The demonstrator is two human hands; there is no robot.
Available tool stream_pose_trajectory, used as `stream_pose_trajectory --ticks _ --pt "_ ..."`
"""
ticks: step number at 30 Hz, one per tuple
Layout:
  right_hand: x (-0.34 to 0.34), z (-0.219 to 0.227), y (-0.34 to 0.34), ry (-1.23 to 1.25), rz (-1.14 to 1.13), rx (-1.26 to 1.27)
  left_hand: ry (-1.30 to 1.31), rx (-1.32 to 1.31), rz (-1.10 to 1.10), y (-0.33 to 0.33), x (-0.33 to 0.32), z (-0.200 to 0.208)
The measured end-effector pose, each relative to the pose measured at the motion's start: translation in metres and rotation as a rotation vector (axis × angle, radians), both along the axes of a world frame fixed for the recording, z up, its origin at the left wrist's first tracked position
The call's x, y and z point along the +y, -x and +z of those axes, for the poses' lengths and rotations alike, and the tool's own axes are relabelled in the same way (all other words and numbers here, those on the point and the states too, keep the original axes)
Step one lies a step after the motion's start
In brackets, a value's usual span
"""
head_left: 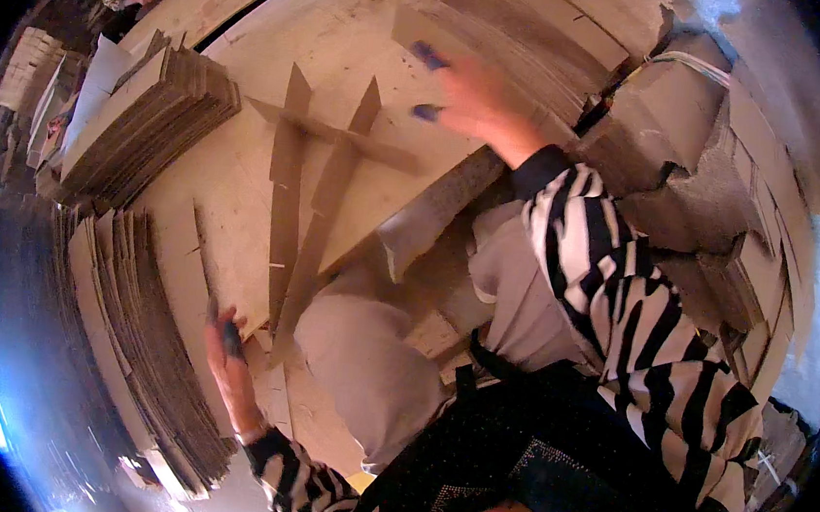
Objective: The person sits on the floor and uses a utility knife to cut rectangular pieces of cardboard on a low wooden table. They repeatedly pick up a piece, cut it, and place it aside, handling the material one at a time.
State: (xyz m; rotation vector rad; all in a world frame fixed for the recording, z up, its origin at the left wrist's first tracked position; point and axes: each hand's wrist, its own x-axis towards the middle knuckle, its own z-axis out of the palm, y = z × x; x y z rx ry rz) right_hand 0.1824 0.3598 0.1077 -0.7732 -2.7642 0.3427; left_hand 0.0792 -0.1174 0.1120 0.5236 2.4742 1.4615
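Note:
On the wooden work surface stands a cardboard divider [286, 187]: two long upright strips run away from me and a shorter cross strip [380, 149] is slotted across them near the far end. My right hand [482, 101], blurred, reaches past its right side, thumb and forefinger spread, dark covers on the tips. Its fingertips are close to a flat cardboard strip [410, 30]; whether they touch it is unclear. At the lower left, my left hand [232, 367] has its fingers curled at the near end of a cardboard strip [180, 260] beside a stack.
Stacks of cut cardboard stand at the left [135, 330] and far left [154, 112]. More cardboard sheets [535, 48] lie at the far right. Bundled cardboard [662, 107] is piled by my right arm. My knees [363, 349] are close to the divider's near end.

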Motion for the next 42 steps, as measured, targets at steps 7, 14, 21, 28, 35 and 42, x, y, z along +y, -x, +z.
stream_pose_trajectory --ticks 7,14,21,28,35,42 --pt "0.091 -0.079 -0.108 -0.360 -0.235 -0.034 -0.322 -0.068 0.166 -0.032 0.007 -0.043" --pt "0.072 0.009 -0.064 -0.279 -0.196 0.368 -0.029 0.179 -0.047 0.030 0.079 -0.032" --pt "-0.011 0.044 -0.019 0.340 0.156 0.739 0.904 0.556 -0.195 0.087 0.124 0.007" --pt "-0.033 -0.020 0.054 0.295 -0.030 0.362 0.727 0.433 -0.039 0.081 0.106 -0.009" --pt "-0.042 0.017 0.046 0.542 0.113 0.700 0.663 0.448 -0.009 0.088 0.068 -0.032" --pt "-0.150 0.023 0.024 0.494 0.487 0.409 0.661 0.410 -0.065 0.091 0.066 -0.032"
